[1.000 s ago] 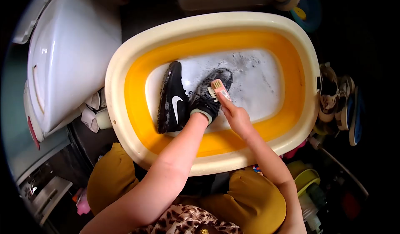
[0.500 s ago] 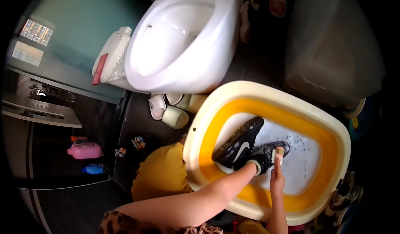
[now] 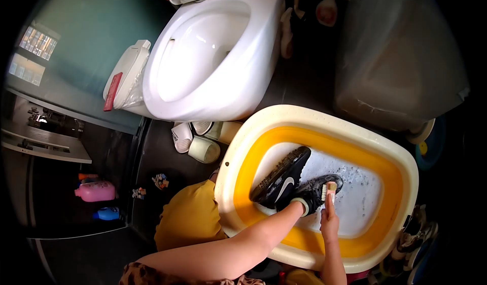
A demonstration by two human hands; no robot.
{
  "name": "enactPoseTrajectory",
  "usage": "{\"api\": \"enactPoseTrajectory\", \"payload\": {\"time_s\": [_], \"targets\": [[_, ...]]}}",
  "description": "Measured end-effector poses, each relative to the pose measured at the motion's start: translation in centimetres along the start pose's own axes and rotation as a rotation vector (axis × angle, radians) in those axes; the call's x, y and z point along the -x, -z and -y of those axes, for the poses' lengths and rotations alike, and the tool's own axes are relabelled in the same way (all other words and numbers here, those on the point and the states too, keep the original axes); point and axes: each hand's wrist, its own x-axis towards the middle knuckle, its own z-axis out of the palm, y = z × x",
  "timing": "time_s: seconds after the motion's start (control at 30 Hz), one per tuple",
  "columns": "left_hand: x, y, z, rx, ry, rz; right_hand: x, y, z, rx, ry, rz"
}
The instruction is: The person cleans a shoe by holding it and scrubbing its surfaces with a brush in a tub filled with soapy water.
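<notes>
My left arm reaches into the cream and yellow basin (image 3: 406, 158). At its end, my left hand (image 3: 298, 208) is in the opening of a wet black sneaker (image 3: 314, 186) and holds it; the fingers are hidden. A pale band rings the wrist. My right hand (image 3: 329, 223) is closed round the handle of a scrubbing brush (image 3: 331, 187), whose white bristles face the sneaker's upper near the toe. Beside it on the left, another black sneaker (image 3: 284, 177) with a white swoosh lies on its side. Water with dark specks and foam covers the basin's floor.
A white toilet (image 3: 213, 57) stands behind the basin, with a white bin (image 3: 127, 77) on its left. Pale slippers (image 3: 203, 149) lie between toilet and basin. A pink bottle (image 3: 96, 191) and a blue bottle (image 3: 106, 213) are at left. Several shoes (image 3: 413, 239) sit at right.
The whole view has shifted slightly, so the basin and hands appear lower and further left. The brush remains at the sneaker's toe, its bristles now showing more on the left side.
</notes>
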Motion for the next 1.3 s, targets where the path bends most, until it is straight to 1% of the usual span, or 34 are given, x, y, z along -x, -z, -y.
{"api": "enactPoseTrajectory", "payload": {"time_s": [0.07,0.2,0.3,0.33,0.47,0.53,0.67,0.7,0.77,0.83,0.87,0.9,0.97,1.07,1.17,1.2,1.3], "targets": [[0.1,-0.1,0.1,-0.003,0.004,-0.001,-0.1,-0.1,-0.1,-0.052,0.054,-0.015],[0.7,-0.5,-0.6,0.006,0.024,0.009,0.7,0.8,0.4,-0.009,-0.003,0.022],[0.6,-0.5,-0.5,0.001,0.025,0.010,0.2,0.8,1.4,-0.099,-0.077,0.052],[0.6,-0.5,-0.4,0.000,0.028,0.010,0.2,0.5,0.9,-0.119,-0.051,0.033],[0.5,-0.8,-0.5,-0.005,0.028,0.009,0.1,0.4,0.9,-0.140,-0.064,0.049],[0.4,-0.7,-0.5,-0.007,0.031,0.006,0.0,0.1,0.8,-0.179,-0.025,0.003],[0.1,0.0,0.0,-0.010,0.037,-0.007,1.1,0.4,0.2,-0.201,-0.056,0.022],[-0.1,-0.4,0.2,-0.022,0.029,-0.013,1.4,0.5,-0.6,-0.191,-0.038,0.017],[-0.1,0.2,0.7,-0.033,0.023,-0.032,-0.7,-0.5,0.5,-0.201,0.047,0.000],[0.2,0.4,0.5,-0.024,0.027,-0.027,0.4,0.3,1.1,-0.128,-0.052,0.061],[0.1,0.0,0.5,-0.021,0.029,-0.025,0.3,0.0,0.0,-0.150,-0.028,0.038],[0.1,-0.1,0.6,-0.017,0.031,-0.024,0.4,0.2,1.1,-0.195,-0.076,0.057],[0.4,0.0,0.5,-0.018,0.032,-0.020,0.2,-0.3,0.5,-0.225,-0.040,0.024],[0.2,-0.4,0.2,-0.003,0.034,-0.021,0.4,0.1,1.0,-0.241,-0.091,0.049],[0.1,-0.1,0.2,-0.012,0.023,-0.033,0.4,0.1,0.9,-0.198,-0.037,0.041],[0.1,0.0,0.1,-0.009,0.020,-0.035,0.4,0.3,1.4,-0.184,-0.077,0.069],[0.2,-0.3,0.0,-0.003,0.019,-0.031,0.5,0.1,1.4,-0.214,-0.048,0.047]]}}
